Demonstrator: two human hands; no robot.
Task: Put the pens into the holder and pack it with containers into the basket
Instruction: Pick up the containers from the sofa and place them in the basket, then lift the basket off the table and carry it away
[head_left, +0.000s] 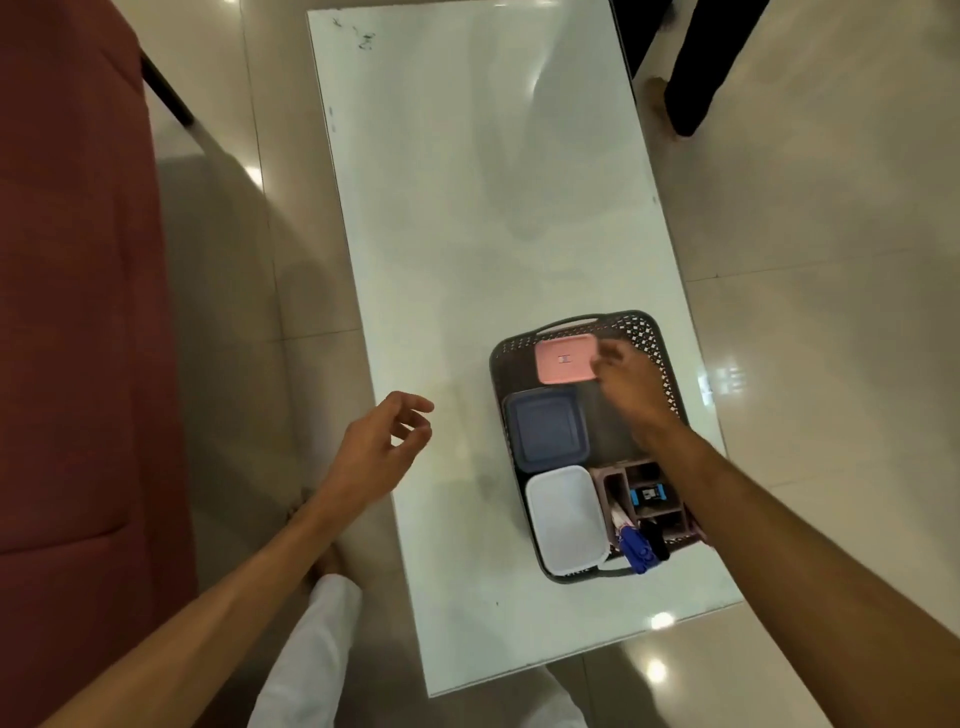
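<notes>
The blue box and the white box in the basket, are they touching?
Cannot tell. In the head view the blue box and the white box meet edge to edge, with neither a plain gap nor plain contact.

Soft indoor light is falling from overhead, bouncing as small bright glare spots off the glossy floor tiles (779, 208) and hazing the glass tabletop (467, 208). The right hand (631, 384) is smearing with motion blur; wide-angle distortion is bending the edges.
</notes>
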